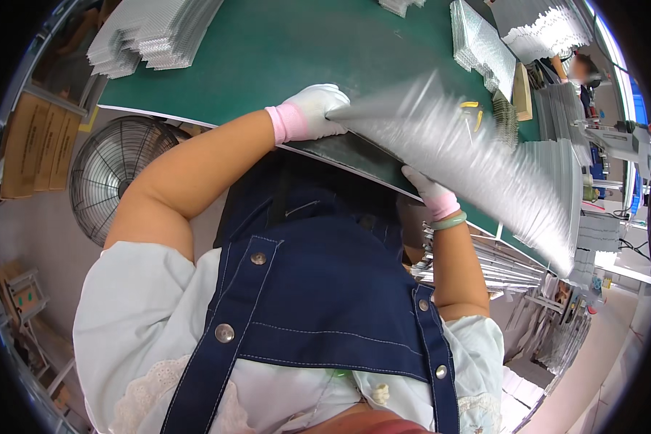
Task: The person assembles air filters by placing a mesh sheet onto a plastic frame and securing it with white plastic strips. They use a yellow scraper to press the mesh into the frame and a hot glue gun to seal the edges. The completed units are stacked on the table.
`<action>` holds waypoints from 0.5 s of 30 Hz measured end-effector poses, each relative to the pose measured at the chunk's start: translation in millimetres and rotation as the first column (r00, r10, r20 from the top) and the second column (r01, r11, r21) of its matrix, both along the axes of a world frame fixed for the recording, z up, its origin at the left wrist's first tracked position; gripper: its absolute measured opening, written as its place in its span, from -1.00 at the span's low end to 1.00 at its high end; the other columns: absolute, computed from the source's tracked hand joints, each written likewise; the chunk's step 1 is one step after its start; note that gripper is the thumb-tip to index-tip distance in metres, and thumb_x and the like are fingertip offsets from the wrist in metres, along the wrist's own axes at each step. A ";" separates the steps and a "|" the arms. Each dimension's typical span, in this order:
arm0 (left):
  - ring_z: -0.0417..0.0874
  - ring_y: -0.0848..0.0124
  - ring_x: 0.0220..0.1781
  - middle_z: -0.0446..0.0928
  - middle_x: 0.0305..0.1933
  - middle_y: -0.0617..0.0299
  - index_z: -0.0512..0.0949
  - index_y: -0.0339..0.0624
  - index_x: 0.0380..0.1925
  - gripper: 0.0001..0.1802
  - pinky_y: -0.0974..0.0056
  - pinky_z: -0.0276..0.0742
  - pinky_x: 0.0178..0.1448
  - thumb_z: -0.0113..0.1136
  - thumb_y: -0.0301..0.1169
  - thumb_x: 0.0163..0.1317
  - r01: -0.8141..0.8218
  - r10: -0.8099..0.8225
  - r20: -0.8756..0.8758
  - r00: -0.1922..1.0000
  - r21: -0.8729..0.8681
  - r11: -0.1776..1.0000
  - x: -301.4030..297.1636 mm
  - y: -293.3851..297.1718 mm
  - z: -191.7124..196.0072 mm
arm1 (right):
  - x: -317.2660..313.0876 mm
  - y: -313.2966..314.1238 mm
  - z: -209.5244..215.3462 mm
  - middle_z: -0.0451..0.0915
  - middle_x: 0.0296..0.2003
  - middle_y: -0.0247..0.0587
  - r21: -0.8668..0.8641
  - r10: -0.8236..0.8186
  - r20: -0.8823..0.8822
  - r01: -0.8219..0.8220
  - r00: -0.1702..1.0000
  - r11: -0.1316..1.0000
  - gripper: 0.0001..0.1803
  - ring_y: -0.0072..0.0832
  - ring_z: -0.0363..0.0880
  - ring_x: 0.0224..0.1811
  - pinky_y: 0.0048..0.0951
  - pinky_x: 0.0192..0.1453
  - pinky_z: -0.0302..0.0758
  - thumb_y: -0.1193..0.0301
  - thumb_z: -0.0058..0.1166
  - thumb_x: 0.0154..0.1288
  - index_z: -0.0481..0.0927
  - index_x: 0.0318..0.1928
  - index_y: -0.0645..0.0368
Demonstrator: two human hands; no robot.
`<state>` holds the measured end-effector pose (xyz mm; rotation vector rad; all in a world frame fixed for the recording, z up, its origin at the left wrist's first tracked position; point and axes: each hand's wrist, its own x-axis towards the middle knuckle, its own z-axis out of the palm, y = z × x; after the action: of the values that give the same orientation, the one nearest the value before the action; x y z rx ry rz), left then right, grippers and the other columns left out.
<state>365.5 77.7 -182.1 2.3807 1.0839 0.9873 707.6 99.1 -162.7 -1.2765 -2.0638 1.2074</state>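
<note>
A long silvery ribbed metal sheet (470,152), smeared by motion, is tilted over the near right part of the green table (289,50). Whether it is one sheet or a few together I cannot tell. My left hand (315,110), in a white glove with a pink cuff, is closed on its left end. Farther right, my right hand (430,192), gloved alike, grips the near edge; part of its fingers is hidden by the sheet. A green bangle (449,221) circles my right wrist.
Stacks of silvery mesh-like sheets (159,32) stand at the table's far left, with another stack (482,45) far right. Small yellow pieces (469,105) lie beyond the sheet. A black fan (119,177) and cardboard boxes (47,145) stand left. A person (582,69) is far right.
</note>
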 end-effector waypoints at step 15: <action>0.62 0.12 0.07 0.67 -0.09 0.12 0.68 -0.20 -0.27 -0.77 0.13 0.50 0.21 0.25 -0.40 0.04 0.133 -0.134 -0.274 0.952 -0.021 0.991 -4.1 -7.7 18.6 | -5.9 -7.1 5.1 0.64 -0.33 -0.15 0.300 0.112 0.204 -0.171 0.972 0.938 -0.85 -0.36 0.62 -0.23 -0.42 -0.14 0.52 0.45 0.25 0.25 0.71 -0.25 0.30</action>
<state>361.4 70.0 -163.5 2.6057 0.9954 0.6216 701.8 92.0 -157.6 -1.1375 -2.4024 0.7916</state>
